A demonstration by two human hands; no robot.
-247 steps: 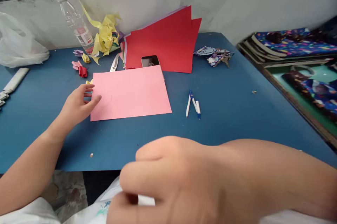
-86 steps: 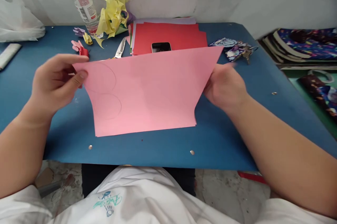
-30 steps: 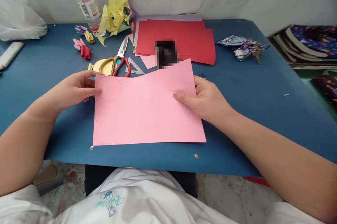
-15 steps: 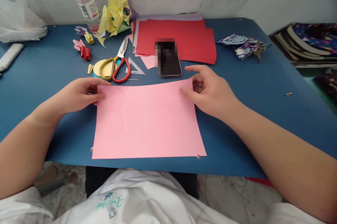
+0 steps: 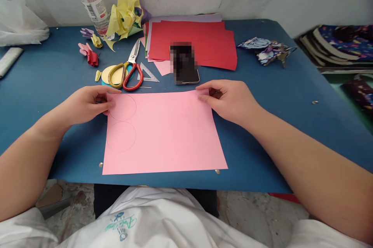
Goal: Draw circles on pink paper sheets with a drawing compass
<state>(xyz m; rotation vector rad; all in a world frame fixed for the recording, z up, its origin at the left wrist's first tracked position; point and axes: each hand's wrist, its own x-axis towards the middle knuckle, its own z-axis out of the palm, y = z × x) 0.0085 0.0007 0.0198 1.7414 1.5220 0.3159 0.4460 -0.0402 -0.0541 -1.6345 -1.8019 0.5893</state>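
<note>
Left bare hand [image 5: 92, 103]: grasped upper left corner of rectangular pink paper sheet [image 5: 169, 135]. Sheet lay on blue tabletop [image 5: 279, 127], two thin drawn circles [image 5: 121, 107] at left end. Metal scissors with red and yellow handles [image 5: 132, 58] lay just beyond. Black rectangular phone [image 5: 189, 74], partly pixelated, lay farther right. Right bare hand [image 5: 229, 99]: grasped sheet's upper right corner.

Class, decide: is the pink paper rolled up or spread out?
Spread out: the pink paper shows one broad face, left hand and right hand at its far corners.
</note>
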